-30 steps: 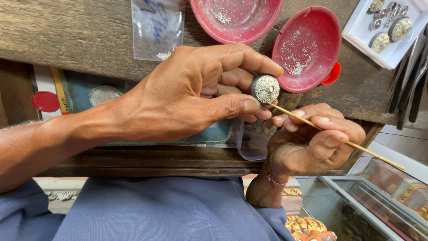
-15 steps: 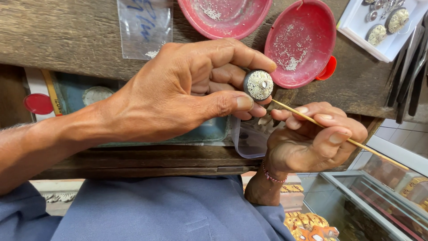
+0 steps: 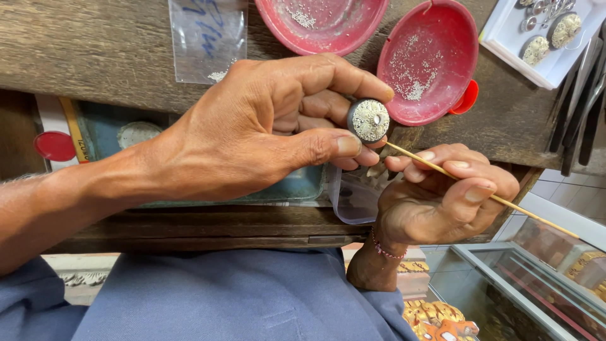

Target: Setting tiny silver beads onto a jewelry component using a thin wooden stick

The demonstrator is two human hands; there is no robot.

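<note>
My left hand [image 3: 252,136] pinches a small round dark disc [image 3: 368,120] between thumb and fingers; the disc's face is covered with tiny pale stones. My right hand [image 3: 442,199] grips a thin wooden stick [image 3: 480,189], held like a pen, its tip reaching up toward the lower edge of the disc. Both hands hover just off the front edge of a worn wooden bench [image 3: 95,57], over my blue-trousered lap.
Two shallow red dishes [image 3: 435,60] [image 3: 322,22] with scattered tiny stones lie on the bench behind the disc. A small clear plastic bag [image 3: 208,38] lies at left, a white tray [image 3: 546,38] of round pieces and dark tools [image 3: 584,107] at right. A glass case [image 3: 524,284] stands below right.
The view has shifted slightly, so the disc and both hands sit a little lower and left in frame. The grips on disc and stick are unchanged.
</note>
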